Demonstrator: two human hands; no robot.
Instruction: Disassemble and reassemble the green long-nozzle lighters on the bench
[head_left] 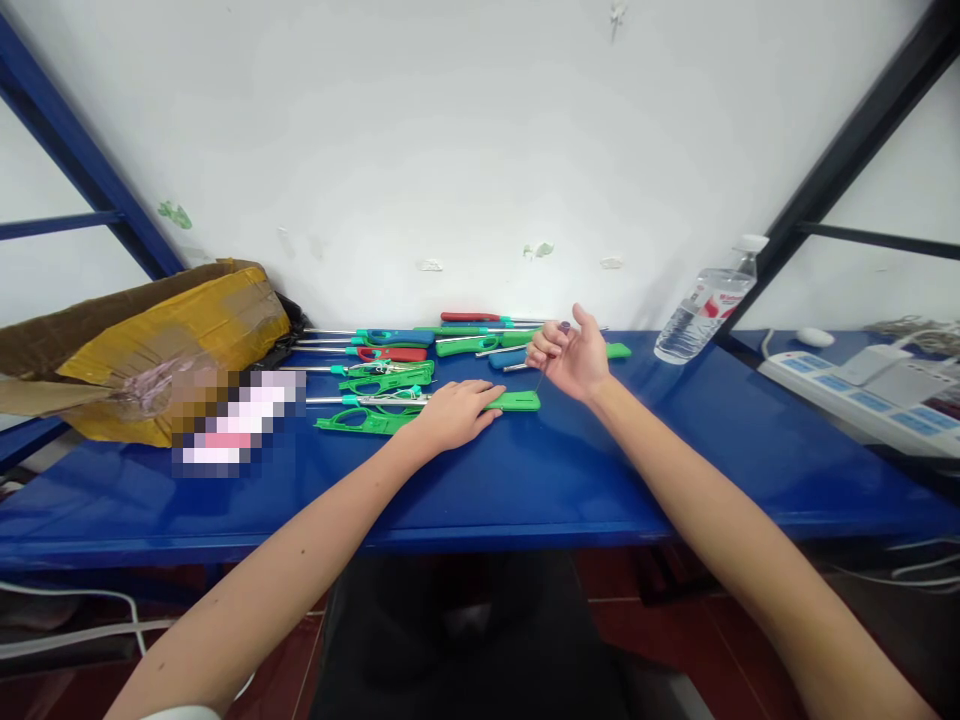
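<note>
My left hand lies palm down over a green lighter body, its fingers resting on the casing. Left of that hand are a green open casing half and a metal tube with teal parts. My right hand is raised just right of the casing, palm turned up, fingers curled round a thin screwdriver with a dark end; its shaft points down toward the casing. Behind the hands lie several long lighters, among them a red one, a red and teal one and a blue one.
A taped cardboard box sits at the left on the blue table. A water bottle stands at the back right, near a white power strip with plugs. A white wall rises behind the table.
</note>
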